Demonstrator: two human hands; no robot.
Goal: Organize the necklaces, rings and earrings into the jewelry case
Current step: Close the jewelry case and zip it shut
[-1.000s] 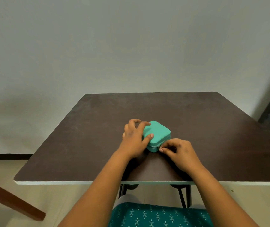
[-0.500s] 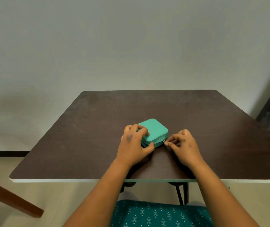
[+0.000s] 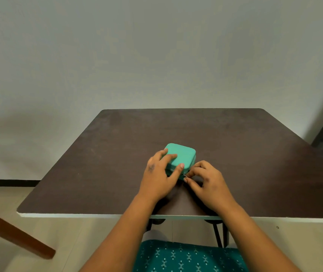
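Jewelry case (image 3: 182, 155) lies closed; left hand (image 3: 159, 173) grips it, right hand (image 3: 207, 180) pinches zipper pull (image 3: 185, 175)

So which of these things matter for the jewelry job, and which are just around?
In the job: jewelry case, closed; left hand holding it; right hand pinching the zipper pull.
Just around: table, wooden chair leg.

Count, head view. Cases: 1, teal, lid down (image 3: 180, 155). Zip pulls: 1, small, metal, at the case's near corner (image 3: 185, 175). Hands: 2, left (image 3: 159, 176) and right (image 3: 207, 182), both at the case. Tables: 1, dark brown (image 3: 235, 154). Wooden legs: 1, at lower left (image 3: 17, 239). Loose necklaces, rings, earrings: 0 countable on the tabletop.
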